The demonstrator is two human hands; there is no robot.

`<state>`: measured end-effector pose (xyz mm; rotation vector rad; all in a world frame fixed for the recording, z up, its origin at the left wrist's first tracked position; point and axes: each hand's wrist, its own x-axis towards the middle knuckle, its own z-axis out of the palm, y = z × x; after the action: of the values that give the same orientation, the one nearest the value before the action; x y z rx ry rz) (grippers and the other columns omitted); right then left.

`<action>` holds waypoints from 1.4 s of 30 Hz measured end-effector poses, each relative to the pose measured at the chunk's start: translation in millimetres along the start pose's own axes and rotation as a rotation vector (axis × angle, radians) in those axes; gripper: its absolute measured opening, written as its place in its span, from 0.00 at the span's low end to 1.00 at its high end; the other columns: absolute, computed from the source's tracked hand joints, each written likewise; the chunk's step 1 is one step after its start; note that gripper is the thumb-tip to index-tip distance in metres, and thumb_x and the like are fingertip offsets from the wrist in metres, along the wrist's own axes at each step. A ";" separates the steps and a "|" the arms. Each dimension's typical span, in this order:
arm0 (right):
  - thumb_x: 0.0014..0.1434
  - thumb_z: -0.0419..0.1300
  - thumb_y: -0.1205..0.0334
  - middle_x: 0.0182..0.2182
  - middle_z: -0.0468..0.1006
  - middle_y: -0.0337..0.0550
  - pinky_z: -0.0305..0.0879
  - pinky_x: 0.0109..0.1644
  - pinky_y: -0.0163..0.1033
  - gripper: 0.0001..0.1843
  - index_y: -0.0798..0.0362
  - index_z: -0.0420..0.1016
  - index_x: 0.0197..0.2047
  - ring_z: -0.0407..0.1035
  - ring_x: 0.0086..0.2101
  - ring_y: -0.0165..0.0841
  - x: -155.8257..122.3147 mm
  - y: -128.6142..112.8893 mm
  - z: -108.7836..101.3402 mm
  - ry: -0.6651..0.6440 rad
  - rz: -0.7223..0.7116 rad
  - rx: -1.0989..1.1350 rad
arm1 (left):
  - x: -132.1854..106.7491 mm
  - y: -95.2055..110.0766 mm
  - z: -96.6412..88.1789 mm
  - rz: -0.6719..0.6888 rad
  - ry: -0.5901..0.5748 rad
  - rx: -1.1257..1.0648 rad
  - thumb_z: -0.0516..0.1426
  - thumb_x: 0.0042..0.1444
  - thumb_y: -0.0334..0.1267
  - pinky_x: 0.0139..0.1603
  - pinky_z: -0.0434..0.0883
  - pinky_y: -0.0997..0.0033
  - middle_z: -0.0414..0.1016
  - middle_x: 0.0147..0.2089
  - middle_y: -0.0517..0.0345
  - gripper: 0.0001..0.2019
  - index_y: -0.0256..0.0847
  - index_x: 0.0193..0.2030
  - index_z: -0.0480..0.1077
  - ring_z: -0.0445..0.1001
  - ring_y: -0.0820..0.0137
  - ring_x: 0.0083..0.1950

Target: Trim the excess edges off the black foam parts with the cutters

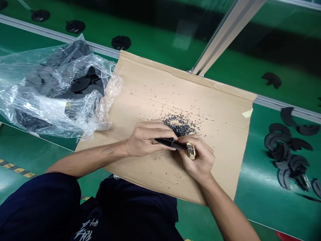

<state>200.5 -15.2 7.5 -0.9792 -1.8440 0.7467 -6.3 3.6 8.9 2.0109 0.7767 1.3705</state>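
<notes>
A black plastic piece (pixel 170 143) is held edge-on just above the lower middle of a cardboard sheet (pixel 205 97). It is gripped at its 9 o'clock end by the left hand (pixel 145 139), whose fingers are curled shut around it. At its 3 o'clock end a pale-handled tool (pixel 191 151) is clasped in the closed right hand (pixel 199 160) and pressed against the piece. Black shavings (pixel 179 124) are scattered at 12 o'clock. A clear bag (pixel 50 87) of dark discs is seen at 10 o'clock, and loose black pieces (pixel 288 150) are spread on the green table (pixel 263 201) at 3 o'clock.
</notes>
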 end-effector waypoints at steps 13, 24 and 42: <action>0.61 0.66 0.67 0.34 0.82 0.43 0.74 0.36 0.40 0.05 0.50 0.77 0.40 0.76 0.32 0.34 1.8 0.2 -0.1 -0.018 0.025 0.021 | -0.9 -1.5 1.0 0.045 -0.016 0.055 0.62 0.66 0.39 0.45 0.78 0.69 0.84 0.42 0.55 0.09 0.44 0.51 0.78 0.81 0.72 0.42; 0.60 0.68 0.67 0.40 0.82 0.45 0.75 0.42 0.44 0.08 0.48 0.77 0.43 0.77 0.39 0.37 4.2 -2.0 -2.2 0.066 0.047 0.085 | -4.8 -0.5 5.3 -0.102 -0.030 0.028 0.65 0.63 0.39 0.44 0.78 0.70 0.84 0.41 0.54 0.10 0.41 0.49 0.78 0.81 0.71 0.41; 0.61 0.67 0.68 0.34 0.80 0.41 0.72 0.38 0.39 0.06 0.50 0.77 0.40 0.75 0.34 0.33 2.4 -0.9 -1.3 0.017 -0.035 0.120 | 5.5 -5.8 -2.4 -0.548 -0.281 -0.598 0.64 0.62 0.50 0.42 0.75 0.73 0.80 0.39 0.52 0.15 0.39 0.38 0.82 0.78 0.72 0.40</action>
<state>200.6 -13.4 9.8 -0.8715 -1.7755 0.8160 -7.7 11.8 8.6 1.3446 0.6263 0.8423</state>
